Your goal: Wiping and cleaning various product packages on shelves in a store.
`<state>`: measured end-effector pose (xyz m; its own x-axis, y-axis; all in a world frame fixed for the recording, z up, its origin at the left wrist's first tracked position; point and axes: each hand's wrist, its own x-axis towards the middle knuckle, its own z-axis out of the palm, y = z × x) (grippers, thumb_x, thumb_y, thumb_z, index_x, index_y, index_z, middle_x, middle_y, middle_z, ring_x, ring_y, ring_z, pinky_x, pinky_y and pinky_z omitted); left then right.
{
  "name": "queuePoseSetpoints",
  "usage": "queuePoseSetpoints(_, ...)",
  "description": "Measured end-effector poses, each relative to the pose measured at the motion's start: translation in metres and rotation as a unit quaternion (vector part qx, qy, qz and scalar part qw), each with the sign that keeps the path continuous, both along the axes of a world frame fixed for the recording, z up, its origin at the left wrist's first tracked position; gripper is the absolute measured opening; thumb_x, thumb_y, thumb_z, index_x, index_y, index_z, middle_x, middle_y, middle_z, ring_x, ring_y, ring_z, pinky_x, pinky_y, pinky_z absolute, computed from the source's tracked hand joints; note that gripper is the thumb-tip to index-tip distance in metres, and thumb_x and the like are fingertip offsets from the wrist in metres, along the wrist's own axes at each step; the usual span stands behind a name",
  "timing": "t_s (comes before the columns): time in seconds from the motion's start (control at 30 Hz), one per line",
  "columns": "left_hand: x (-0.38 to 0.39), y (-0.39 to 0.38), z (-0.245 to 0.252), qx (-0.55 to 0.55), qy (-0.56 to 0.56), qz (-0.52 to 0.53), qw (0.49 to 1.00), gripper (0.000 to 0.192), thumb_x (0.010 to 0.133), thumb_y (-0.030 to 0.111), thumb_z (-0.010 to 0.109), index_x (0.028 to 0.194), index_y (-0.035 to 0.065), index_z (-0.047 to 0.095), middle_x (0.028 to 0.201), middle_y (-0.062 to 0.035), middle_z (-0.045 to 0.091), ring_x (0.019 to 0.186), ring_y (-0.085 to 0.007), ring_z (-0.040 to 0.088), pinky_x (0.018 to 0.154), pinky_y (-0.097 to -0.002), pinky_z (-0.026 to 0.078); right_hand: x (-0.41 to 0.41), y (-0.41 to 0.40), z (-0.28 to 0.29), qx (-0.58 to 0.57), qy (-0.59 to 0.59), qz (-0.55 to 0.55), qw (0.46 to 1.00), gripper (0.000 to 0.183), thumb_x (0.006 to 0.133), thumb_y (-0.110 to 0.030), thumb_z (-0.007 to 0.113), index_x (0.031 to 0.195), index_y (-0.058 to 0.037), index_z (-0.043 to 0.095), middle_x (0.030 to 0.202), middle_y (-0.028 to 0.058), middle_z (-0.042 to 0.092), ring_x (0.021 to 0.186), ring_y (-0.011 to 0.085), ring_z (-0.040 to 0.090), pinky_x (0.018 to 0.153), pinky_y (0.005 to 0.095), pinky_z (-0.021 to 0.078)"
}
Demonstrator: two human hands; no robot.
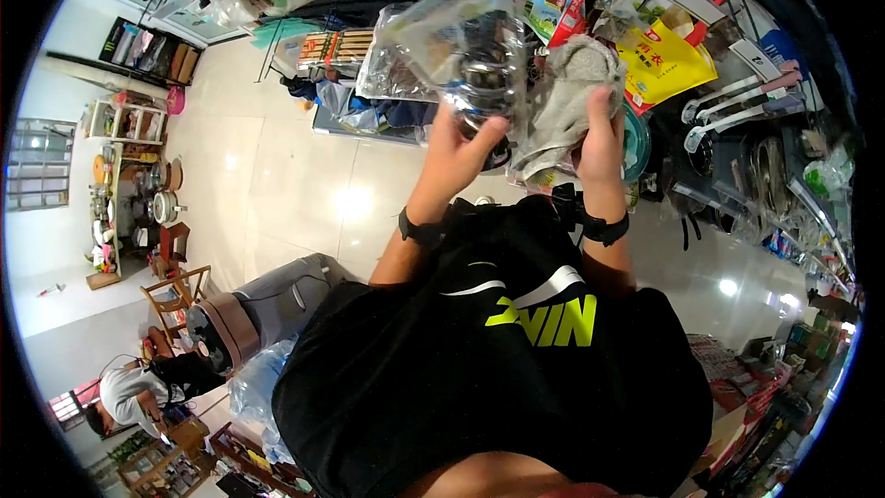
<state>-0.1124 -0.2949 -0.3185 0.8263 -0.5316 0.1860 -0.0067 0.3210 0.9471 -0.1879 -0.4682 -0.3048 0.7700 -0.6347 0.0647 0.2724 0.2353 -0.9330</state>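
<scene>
A clear plastic package point(477, 48) with dark, shiny contents is held in my left hand point(464, 145), its thumb across the package's lower end. What exactly lies inside cannot be told through the glare. My right hand point(600, 142) holds a folded grey cloth point(570, 93) against its palm, thumb raised along the cloth's right side. Package and cloth are side by side before the shelf. Right of the cloth lies a yellow packet point(667, 62) bearing writing, and behind my right wrist shows part of a teal round container point(635, 142).
Bundled wooden goods point(335, 48) and plastic-wrapped items lie on the shelf to the left. Long-handled ladles point(743, 100) hang at the right. A large grey cylindrical object point(283, 297) stands at lower left; farther off, another person point(131, 394) leans over a table.
</scene>
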Motion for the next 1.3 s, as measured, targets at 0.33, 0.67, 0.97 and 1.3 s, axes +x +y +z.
queuePoseSetpoints(0.33, 0.005, 0.005, 0.002, 0.073, -0.049, -0.119, 0.989, 0.059, 0.079, 0.017, 0.077, 0.126, -0.0025, 0.047, 0.110, -0.0077, 0.061, 0.099, -0.0108, 0.054, 0.087, -0.0289, 0.046, 0.002, 0.016, 0.020, -0.173, -0.002, 0.096, 0.980, 0.044, 0.084, -0.029, 0.073, 0.113, 0.0005, 0.059, 0.105, 0.0061, 0.065, 0.092, 0.0132, 0.059, 0.082, 0.0294, 0.0464)
queuePoseSetpoints(0.67, -0.003, 0.001, -0.002, 0.055, -0.028, -0.154, 0.986, 0.063, 0.079, 0.018, 0.078, 0.129, -0.0031, 0.045, 0.115, -0.0069, 0.058, 0.102, -0.0113, 0.052, 0.092, -0.0292, 0.043, -0.010, 0.012, 0.010, -0.093, -0.008, 0.090, 0.992, 0.039, 0.076, -0.018, 0.080, 0.105, -0.0023, 0.060, 0.098, 0.0049, 0.065, 0.089, 0.0139, 0.062, 0.080, 0.0290, 0.0490)
queuePoseSetpoints(0.97, 0.005, -0.022, 0.000, 0.072, -0.026, -0.203, 0.976, 0.062, 0.078, 0.021, 0.079, 0.126, -0.0031, 0.048, 0.112, -0.0063, 0.060, 0.099, -0.0118, 0.053, 0.089, -0.0292, 0.044, -0.007, -0.045, -0.024, -0.080, 0.021, -0.034, 0.996, 0.049, 0.092, -0.054, 0.054, 0.083, -0.0064, 0.050, 0.077, -0.0037, 0.040, 0.072, 0.0112, 0.036, 0.064, 0.0295, 0.0312)
queuePoseSetpoints(1.3, 0.029, -0.057, 0.001, 0.055, -0.009, -0.185, 0.981, 0.069, 0.079, 0.017, 0.077, 0.133, -0.0052, 0.041, 0.119, -0.0083, 0.058, 0.107, -0.0136, 0.052, 0.096, -0.0299, 0.041, 0.011, -0.112, 0.004, -0.083, 0.017, -0.011, 0.996, 0.023, 0.084, -0.011, 0.063, 0.102, 0.0016, 0.061, 0.098, 0.0080, 0.065, 0.090, 0.0126, 0.059, 0.083, 0.0254, 0.0444)
